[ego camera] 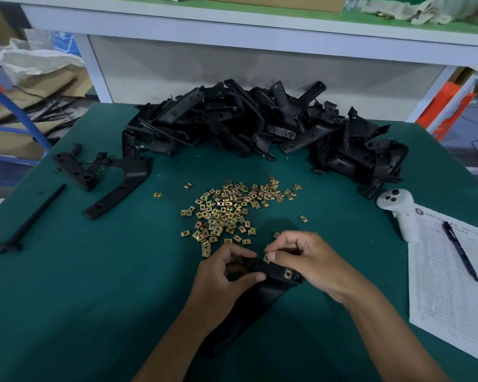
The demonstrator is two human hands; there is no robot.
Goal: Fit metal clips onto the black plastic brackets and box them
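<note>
My left hand point(226, 274) grips the top end of a black plastic bracket point(262, 296) held just above the green table point(94, 299). One brass-coloured metal clip point(288, 272) sits fitted on the bracket's right end. My right hand point(309, 260) pinches a second clip point(267, 257) against the bracket's upper edge, near a round hole. A loose heap of clips point(226, 213) lies just beyond my hands. A big pile of black brackets point(260, 125) stretches across the back of the table.
Separate brackets point(116, 186) and a thin black rod point(33, 216) lie at the left. A white controller point(400, 213), a printed sheet point(453, 293) and a pen point(460, 250) sit at the right edge. A white shelf frame point(232, 31) stands behind.
</note>
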